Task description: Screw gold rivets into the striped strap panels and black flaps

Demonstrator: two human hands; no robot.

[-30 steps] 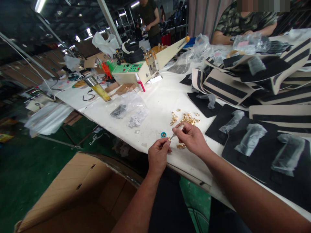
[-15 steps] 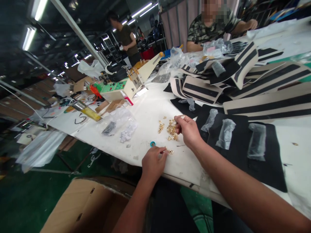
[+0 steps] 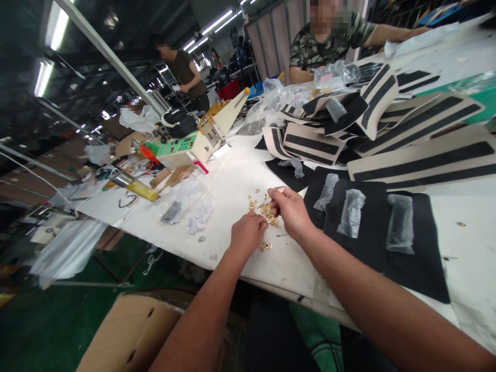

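Note:
A small heap of gold-coloured metal fittings [image 3: 267, 209] lies on the white tabletop [image 3: 232, 178], some shaped like clasps or rings. My left hand [image 3: 248, 232] is at the near-left side of the heap, thumb and fingers pinched on a small gold-coloured fitting. Over the right side of the heap, my right hand [image 3: 290, 206] has its fingers closed; what they hold is too small to make out, and something whitish shows by the fingers. A few separate gold fittings [image 3: 265, 246] lie nearer the table's edge, below my left hand.
Black sheets [image 3: 372, 227] with clear plastic packets [image 3: 352, 212] lie at the right. Behind them are piled beige panels with black stripes [image 3: 312, 142]. A cream machine with a green panel [image 3: 178, 147] stands back left. A co-worker [image 3: 325, 41] sits across. A cardboard box [image 3: 112, 330] is below left.
My left hand has moved forward from the fittings near the edge to the main heap. The blue ring-shaped item no longer shows. My right hand stays by the heap, and the view has shifted slightly.

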